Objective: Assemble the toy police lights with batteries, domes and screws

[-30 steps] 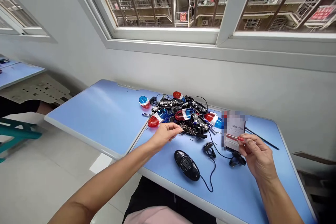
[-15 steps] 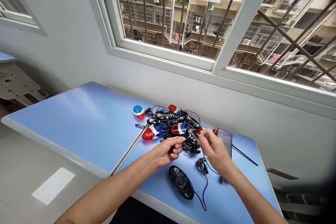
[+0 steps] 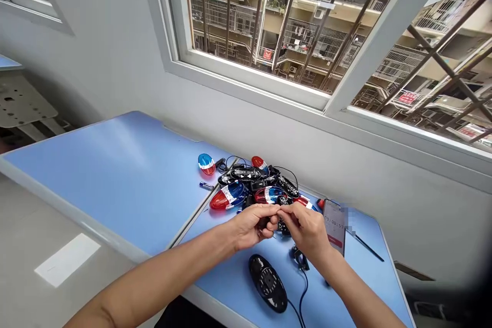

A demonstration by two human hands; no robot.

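Observation:
My left hand [image 3: 257, 225] is closed in a pinch over the near side of the pile. My right hand [image 3: 305, 228] also pinches, its fingertips meeting those of the left; anything between them is too small to make out. Just below the hands lies a black oval housing [image 3: 268, 283] with a cable. To its right is a small black clamp-like part [image 3: 299, 258]. Behind the hands, red-and-blue light covers [image 3: 227, 196] and black oval units [image 3: 246, 173] are heaped together.
A phone [image 3: 333, 228] showing a timer lies right of my right hand, with a thin black rod [image 3: 369, 247] beyond it. A blue-and-red cover [image 3: 206, 164] and a small blue battery-like cylinder [image 3: 206, 185] sit left of the pile. The wall and barred window rise behind the table.
My right hand has moved left and its fingertips now meet my left hand's. The view has shifted slightly.

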